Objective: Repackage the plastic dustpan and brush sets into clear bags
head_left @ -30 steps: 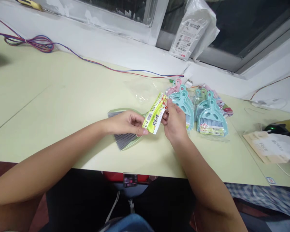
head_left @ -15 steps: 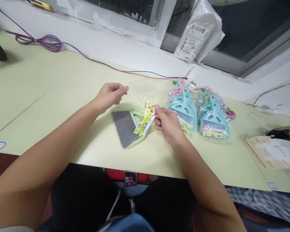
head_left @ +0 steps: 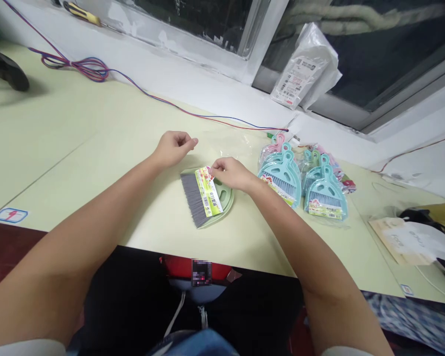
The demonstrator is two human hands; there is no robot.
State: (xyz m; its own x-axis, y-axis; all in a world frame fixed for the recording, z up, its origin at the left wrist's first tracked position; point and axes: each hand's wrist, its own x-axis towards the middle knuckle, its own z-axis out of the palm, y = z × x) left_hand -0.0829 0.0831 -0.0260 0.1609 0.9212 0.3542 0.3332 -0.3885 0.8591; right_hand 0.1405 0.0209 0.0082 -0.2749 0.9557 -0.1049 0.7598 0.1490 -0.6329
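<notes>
A light-green dustpan (head_left: 228, 199) lies on the table, with a grey-bristled brush (head_left: 193, 200) on it. Across the bristles rests a printed yellow-green and white label card (head_left: 209, 195). My right hand (head_left: 232, 174) has thumb and finger closed at the card's upper edge and covers the handle area. Beyond the brush, to the upper left, my left hand (head_left: 176, 148) hovers with curled fingers and thumb pressed together. Its fingertips are close to a faint clear plastic bag (head_left: 237, 143); whether they grip its edge is hidden.
Two piles of wrapped dustpan sets, a nearer blue one (head_left: 282, 170) and another blue one (head_left: 326, 190), stand to the right. Red and blue wire (head_left: 91, 69) runs along the wall. A screwdriver (head_left: 83, 14) lies on the ledge. A paper packet (head_left: 402, 240) sits far right.
My left hand let go of the label card and moved up and left. My right hand brought the card left and down onto the brush bristles. The view has shifted slightly.
</notes>
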